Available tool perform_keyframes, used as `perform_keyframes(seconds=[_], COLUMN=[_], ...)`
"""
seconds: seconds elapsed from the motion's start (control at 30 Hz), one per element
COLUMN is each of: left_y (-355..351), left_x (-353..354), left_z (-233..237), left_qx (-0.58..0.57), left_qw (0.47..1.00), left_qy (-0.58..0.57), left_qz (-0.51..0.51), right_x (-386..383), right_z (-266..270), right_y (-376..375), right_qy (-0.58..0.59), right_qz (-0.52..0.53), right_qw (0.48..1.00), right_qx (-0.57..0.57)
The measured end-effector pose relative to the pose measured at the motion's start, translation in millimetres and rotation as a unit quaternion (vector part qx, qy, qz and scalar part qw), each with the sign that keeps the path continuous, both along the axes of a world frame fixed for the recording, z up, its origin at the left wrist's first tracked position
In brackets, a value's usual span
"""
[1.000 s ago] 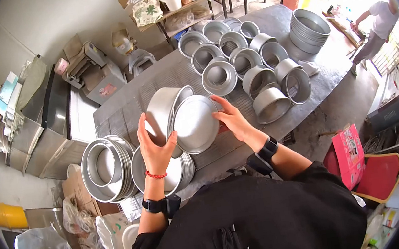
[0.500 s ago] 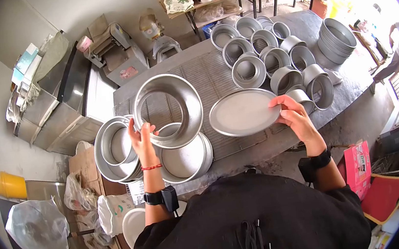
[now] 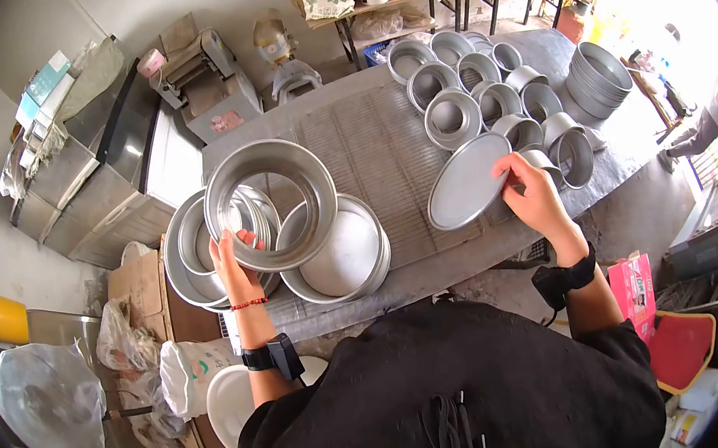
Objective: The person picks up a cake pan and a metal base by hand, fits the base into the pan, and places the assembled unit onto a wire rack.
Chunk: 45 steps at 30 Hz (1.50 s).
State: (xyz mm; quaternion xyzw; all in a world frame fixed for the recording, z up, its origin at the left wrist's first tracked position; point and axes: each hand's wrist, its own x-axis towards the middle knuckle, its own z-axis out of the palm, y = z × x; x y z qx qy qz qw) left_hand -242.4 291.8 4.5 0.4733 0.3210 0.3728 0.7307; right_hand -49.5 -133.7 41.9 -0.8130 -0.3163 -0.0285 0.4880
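Observation:
My left hand grips the lower left rim of a bottomless round cake pan ring, held up above the table. Through its open middle, the pans below show. My right hand pinches the edge of a flat round pan base, tilted and apart from the ring. Just below the ring stands a stack of wide round cake pans, the top one showing its flat bottom. More nested pans sit to the left, partly hidden by my left hand and the ring.
Several smaller round pans crowd the far right of the metal table, with a tall nested stack beyond. A wire rack lies mid-table. Machines stand behind. A person is at far right.
My left hand has moved left and slightly down with the pan ring. My right hand has turned the pan base to a steeper tilt and shifted it right.

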Motion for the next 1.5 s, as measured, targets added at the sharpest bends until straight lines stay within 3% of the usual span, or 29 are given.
perform_keyframes(seconds=[0.33, 0.6, 0.87, 0.97, 1.23, 1.5], left_y=[15, 4, -17, -19, -34, -38], left_x=[-18, 0, 33, 40, 43, 40], left_z=[-10, -5, 7, 8, 6, -7], left_qx=[0.025, 0.040, 0.052, 0.063, 0.048, 0.020], left_qw=[0.997, 0.994, 0.994, 0.994, 0.997, 0.999], left_qy=[0.023, 0.023, 0.032, 0.026, 0.032, 0.032], left_qz=[-0.069, -0.102, -0.086, -0.087, -0.044, 0.021], right_x=[-19, 27, 122, 167, 292, 385], right_z=[39, 71, 72, 81, 57, -41], right_y=[14, 16, 30, 52, 150, 255], right_qy=[-0.071, -0.053, -0.035, 0.013, 0.104, 0.138], right_qz=[-0.033, -0.027, 0.002, 0.034, 0.063, 0.030], right_qw=[0.989, 0.971, 0.989, 0.998, 0.990, 0.989], right_qx=[-0.128, -0.230, -0.146, -0.055, 0.074, -0.037])
